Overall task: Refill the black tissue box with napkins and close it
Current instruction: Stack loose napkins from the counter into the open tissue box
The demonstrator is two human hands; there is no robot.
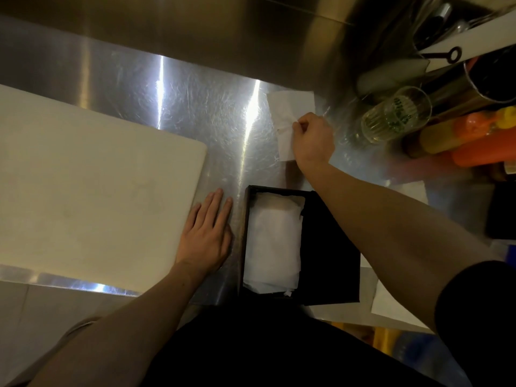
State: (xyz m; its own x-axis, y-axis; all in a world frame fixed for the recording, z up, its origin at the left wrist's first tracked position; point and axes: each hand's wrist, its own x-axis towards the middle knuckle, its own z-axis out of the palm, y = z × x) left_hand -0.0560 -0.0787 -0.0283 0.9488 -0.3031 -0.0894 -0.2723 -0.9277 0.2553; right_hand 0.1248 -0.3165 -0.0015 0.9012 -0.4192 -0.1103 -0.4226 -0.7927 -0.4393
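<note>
Scratched glossy steel counter (195,107), matt black box (329,247), paper napkins (273,241).

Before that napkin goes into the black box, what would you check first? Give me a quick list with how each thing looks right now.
1. Napkin held: ok. The right hand pinches the loose napkin on the steel counter.
2. Box open: ok. The black tissue box shows its inside, with white napkins already in it.
3. Room left in the box: cannot tell; depth is not visible from above.
4. Box steadied: not ok. The left hand lies flat beside the box, apparently not touching it.
5. Path clear: ok. Bare counter lies between napkin and box.
6. Nearby hazard: not ok. A drinking glass stands close to the right hand.
</note>
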